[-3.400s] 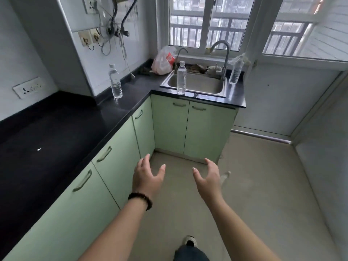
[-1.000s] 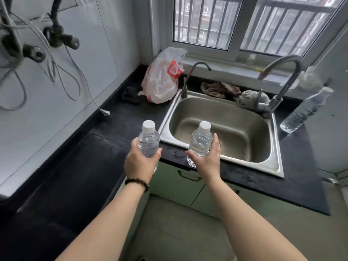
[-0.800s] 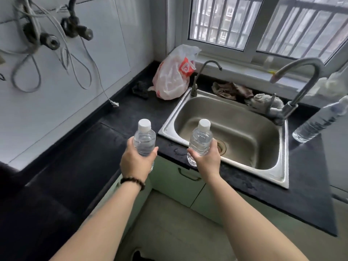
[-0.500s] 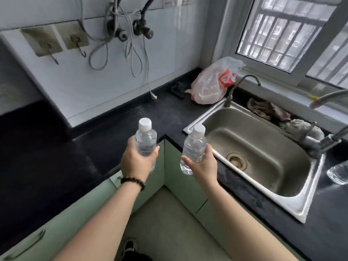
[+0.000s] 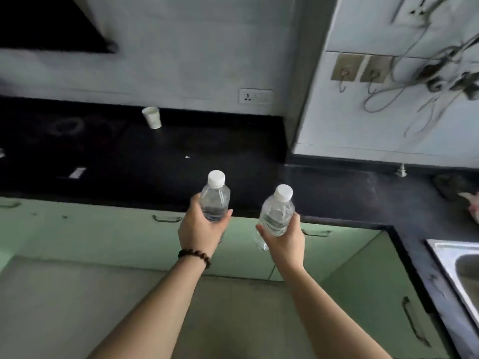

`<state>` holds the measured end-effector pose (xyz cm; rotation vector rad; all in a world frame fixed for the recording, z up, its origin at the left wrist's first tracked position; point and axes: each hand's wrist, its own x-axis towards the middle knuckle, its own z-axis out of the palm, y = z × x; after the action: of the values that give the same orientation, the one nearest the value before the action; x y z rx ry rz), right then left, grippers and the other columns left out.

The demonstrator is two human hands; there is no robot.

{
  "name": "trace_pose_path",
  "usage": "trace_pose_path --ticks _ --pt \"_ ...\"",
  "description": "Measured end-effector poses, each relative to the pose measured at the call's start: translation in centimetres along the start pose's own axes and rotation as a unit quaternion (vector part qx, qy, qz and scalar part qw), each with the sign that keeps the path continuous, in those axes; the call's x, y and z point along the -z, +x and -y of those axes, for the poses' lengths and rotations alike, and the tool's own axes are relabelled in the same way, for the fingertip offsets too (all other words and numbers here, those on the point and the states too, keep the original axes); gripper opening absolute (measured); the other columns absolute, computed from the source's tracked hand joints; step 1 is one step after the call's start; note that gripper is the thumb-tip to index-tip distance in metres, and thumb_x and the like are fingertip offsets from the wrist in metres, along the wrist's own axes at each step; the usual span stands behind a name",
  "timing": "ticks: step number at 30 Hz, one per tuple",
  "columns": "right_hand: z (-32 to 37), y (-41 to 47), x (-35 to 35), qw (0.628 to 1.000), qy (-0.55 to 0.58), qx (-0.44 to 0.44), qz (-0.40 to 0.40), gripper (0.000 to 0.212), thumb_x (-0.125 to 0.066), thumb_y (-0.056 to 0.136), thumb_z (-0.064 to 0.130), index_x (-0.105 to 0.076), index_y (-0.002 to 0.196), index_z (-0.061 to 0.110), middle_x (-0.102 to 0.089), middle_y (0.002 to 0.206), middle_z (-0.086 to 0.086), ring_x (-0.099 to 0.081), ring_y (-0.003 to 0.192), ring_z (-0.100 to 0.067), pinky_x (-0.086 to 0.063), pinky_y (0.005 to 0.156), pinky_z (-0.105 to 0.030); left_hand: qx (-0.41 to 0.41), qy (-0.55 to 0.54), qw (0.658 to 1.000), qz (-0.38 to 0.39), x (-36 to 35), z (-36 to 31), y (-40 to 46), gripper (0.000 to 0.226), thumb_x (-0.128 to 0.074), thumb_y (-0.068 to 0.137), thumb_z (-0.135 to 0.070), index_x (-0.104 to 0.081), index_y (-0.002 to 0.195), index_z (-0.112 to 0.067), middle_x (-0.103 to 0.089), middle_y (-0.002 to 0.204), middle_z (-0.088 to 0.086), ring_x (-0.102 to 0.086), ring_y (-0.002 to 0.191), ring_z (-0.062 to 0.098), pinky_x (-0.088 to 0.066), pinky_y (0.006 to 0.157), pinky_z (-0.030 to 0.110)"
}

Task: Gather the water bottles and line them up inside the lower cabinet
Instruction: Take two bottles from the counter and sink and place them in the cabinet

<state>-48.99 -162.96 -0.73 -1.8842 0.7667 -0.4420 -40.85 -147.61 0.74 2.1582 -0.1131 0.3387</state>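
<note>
The left hand grips a clear water bottle around its lower body, fingers curled round it. The bottle stands nearly upright, its long axis vertical, white cap at the top and tipped slightly away from the person. A dark bead bracelet sits on the left wrist. The right hand grips a second water bottle the same way; its cap points up and leans a little to the right, and its base shows below the palm. Both bottles hang in the air in front of the black countertop, just beside one another and apart. Below the counter runs a row of pale green cabinet doors, all shut, with metal handles. A white paper cup stands on the counter near the back wall. A steel sink edges in at the right. A wall socket sits above the counter.
</note>
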Motion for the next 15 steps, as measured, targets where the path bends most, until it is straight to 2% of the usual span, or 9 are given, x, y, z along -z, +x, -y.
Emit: trace_pose_path --ticks 3,6,9,12,15 --pt "3.0 -3.2 -7.1 0.996 0.001 0.04 0.082 0.051 -0.08 0.07 0.035 -0.042 0.103 0.031 -0.059 0.094 0.015 -0.056 0.084 -0.01 -0.04 0.065 -0.024 0.055 0.033 0.996 -0.058 7.2 5.7 0.4 0.064 -0.08 0.066 -0.046 -0.053 0.117 -0.016 -0.07 0.099 0.002 -0.066 0.089 0.028 -0.051 0.069 0.034" --pt "5.7 -8.1 -14.6 0.986 0.001 0.072 0.153 0.053 -0.08 0.07 0.035 -0.043 0.108 0.029 -0.061 0.098 0.011 -0.057 0.087 -0.014 -0.046 0.072 -0.03 0.104 0.044 0.987 -0.116 15.1 11.6 -0.5 0.06 -0.08 0.067 -0.044 -0.053 0.113 -0.016 -0.069 0.098 0.001 -0.065 0.089 0.027 -0.046 0.065 0.029" --pt "8.2 -15.0 -22.4 0.973 -0.007 0.098 0.207 0.054 -0.08 0.07 0.035 -0.044 0.108 0.024 -0.059 0.097 0.008 -0.054 0.086 -0.017 -0.043 0.074 -0.031 0.157 0.064 0.972 -0.165 23.5 17.6 -2.4 0.061 -0.08 0.067 -0.045 -0.053 0.113 -0.016 -0.069 0.097 0.002 -0.064 0.089 0.029 -0.046 0.066 0.031" --pt "10.6 -22.9 -30.0 0.959 -0.001 0.114 0.261 0.054 -0.082 0.068 0.035 -0.046 0.106 0.021 -0.061 0.097 0.003 -0.058 0.089 -0.022 -0.046 0.075 -0.034 0.215 0.079 0.953 -0.198 32.4 23.2 -4.8 0.056 -0.078 0.068 -0.046 -0.051 0.11 -0.019 -0.063 0.087 -0.004 -0.064 0.086 0.027 -0.044 0.066 0.029" --pt "13.0 -30.6 -36.8 0.937 0.004 0.139 0.319 0.061 -0.083 0.066 0.033 -0.048 0.113 0.018 -0.064 0.102 -0.001 -0.06 0.092 -0.024 -0.049 0.078 -0.036 0.247 0.096 0.937 -0.226 41.4 28.6 -7.4 0.059 -0.079 0.069 -0.044 -0.05 0.113 -0.018 -0.057 0.086 -0.008 -0.062 0.086 0.026 -0.041 0.066 0.028"
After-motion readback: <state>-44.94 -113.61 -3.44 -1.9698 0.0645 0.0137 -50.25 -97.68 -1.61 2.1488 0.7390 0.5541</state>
